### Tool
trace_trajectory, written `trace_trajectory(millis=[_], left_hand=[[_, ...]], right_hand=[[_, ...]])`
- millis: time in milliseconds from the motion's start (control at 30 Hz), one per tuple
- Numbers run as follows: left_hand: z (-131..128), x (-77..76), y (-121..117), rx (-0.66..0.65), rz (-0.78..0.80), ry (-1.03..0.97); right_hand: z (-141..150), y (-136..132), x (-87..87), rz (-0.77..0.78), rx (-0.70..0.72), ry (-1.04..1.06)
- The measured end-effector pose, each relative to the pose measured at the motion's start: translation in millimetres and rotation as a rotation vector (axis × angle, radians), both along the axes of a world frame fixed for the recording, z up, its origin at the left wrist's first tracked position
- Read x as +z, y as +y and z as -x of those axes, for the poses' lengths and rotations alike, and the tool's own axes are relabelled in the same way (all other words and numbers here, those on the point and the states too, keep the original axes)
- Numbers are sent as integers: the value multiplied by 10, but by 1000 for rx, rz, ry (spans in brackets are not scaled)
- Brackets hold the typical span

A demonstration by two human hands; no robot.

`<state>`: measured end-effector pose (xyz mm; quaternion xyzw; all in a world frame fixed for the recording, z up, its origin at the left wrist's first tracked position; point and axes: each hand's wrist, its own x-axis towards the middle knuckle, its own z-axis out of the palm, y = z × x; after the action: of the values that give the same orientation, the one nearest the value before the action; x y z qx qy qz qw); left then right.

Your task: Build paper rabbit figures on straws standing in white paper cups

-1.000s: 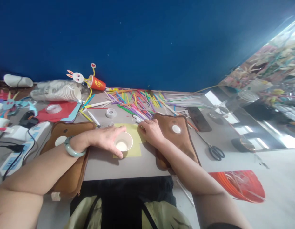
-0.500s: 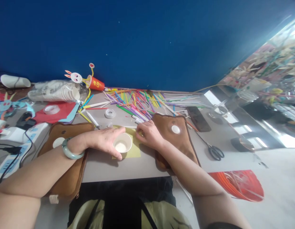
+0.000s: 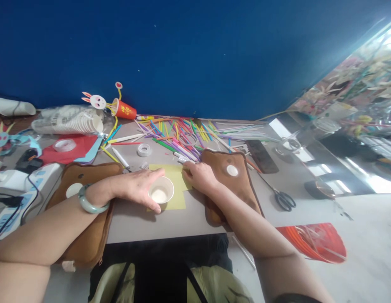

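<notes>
My left hand (image 3: 135, 188) is wrapped round the left side of a white paper cup (image 3: 161, 190), thumb towards me and fingers at the far side. The cup stands upright on yellow paper (image 3: 174, 203), and its open mouth faces up. With curled fingers, my right hand (image 3: 200, 176) pinches the right edge of the yellow paper beyond the cup. The paper's outline is stepped there; whether it is one sheet or two I cannot tell. Right of that hand lies a brown fabric pouch (image 3: 235, 189) with a white round cap.
Coloured pipe cleaners and markers (image 3: 176, 134) spread along the back. Black scissors (image 3: 285, 201) and a dark phone (image 3: 261, 155) lie to the right. Another brown pouch (image 3: 88, 235) is under my left forearm. Stacked cups (image 3: 72, 120), a tape roll (image 3: 144, 149) and a power strip (image 3: 12, 210) are leftward.
My right hand has shifted slightly right, and more yellow paper shows beyond and beside the cup. The left hand stays round the cup. The whole view has slid a little.
</notes>
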<state>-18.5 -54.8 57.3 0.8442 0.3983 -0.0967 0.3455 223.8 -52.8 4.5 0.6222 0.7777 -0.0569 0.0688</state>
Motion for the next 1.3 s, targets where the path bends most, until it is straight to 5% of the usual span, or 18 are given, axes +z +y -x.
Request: trace_trajectory(millis=[667,1300], left_hand=[[54,-148,29,-20,-45,-85],[19,-107,52,-9,-30,-92]], right_hand=[[-18,130,-19,-45,-180,2],[-18,105,-4,-69,-208,15]])
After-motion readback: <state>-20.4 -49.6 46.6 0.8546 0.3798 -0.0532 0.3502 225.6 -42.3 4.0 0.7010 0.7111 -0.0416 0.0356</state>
